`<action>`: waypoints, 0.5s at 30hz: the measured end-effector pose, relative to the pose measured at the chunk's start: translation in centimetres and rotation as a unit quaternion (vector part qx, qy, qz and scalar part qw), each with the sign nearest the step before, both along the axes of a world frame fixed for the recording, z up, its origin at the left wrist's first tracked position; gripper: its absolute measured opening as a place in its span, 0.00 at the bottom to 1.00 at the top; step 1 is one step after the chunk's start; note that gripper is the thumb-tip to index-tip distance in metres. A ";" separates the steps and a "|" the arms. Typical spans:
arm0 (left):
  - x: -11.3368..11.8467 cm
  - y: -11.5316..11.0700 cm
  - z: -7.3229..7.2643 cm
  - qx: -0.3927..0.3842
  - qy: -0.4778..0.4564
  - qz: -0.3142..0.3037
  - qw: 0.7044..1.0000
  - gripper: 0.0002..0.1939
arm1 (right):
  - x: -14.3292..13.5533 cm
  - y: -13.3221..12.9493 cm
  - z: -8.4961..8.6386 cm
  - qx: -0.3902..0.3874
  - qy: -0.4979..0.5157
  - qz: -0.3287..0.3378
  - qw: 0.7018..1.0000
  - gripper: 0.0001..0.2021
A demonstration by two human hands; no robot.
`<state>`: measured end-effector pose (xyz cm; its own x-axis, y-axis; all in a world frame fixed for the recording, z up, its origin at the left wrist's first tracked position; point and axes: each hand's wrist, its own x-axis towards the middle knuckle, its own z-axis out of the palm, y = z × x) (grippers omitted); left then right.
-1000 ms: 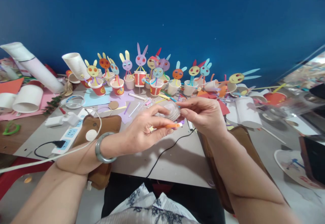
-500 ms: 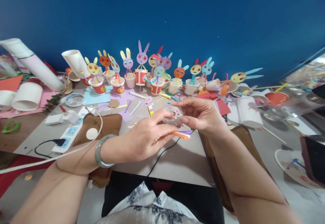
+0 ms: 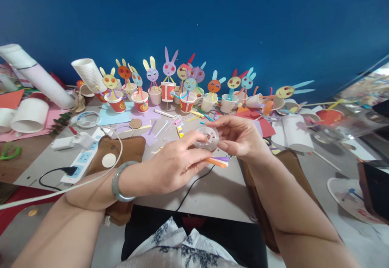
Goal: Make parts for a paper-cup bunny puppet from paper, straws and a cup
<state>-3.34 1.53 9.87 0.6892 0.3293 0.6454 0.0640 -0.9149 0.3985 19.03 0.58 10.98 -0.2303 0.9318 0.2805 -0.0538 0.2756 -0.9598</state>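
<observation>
Between my hands, above the table, is a roll of clear tape [image 3: 208,137]. My left hand [image 3: 178,160] is closed on it, thumb side up, with a greenish bangle [image 3: 121,182] at the wrist. Orange and purple paper strips [image 3: 217,162] stick out from under the left fingers, pointing right. My right hand [image 3: 243,138] pinches the roll's right edge between thumb and fingers. Whether a tape end is lifted cannot be seen. Just beyond the hands lies a small yellow packet [image 3: 180,132].
Paper-cup rabbits [image 3: 169,67] stand in a row along the blue wall [image 3: 194,13]. A power strip [image 3: 82,158] with chargers and a white cable lies left. Brown pouches [image 3: 121,150] flank the work area. A stack of white cups [image 3: 88,73] leans at the back left.
Both hands and the tape roll stay almost where they were. The whole view has shifted very slightly.
</observation>
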 end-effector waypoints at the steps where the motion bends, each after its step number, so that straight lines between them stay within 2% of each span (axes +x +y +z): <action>1: 0.0 0.0 0.0 -0.001 0.003 0.004 1.000 0.11 | 0.0 0.0 0.0 -0.003 -0.005 -0.007 1.000 0.21; 9: 0.0 -0.2 -0.1 -0.003 0.029 0.020 0.999 0.11 | -0.2 0.7 -0.7 -0.019 0.031 0.015 0.999 0.20; 15: 0.0 -0.2 -0.2 -0.005 0.039 0.025 0.999 0.11 | 0.1 1.0 -1.1 -0.067 0.037 0.035 0.996 0.21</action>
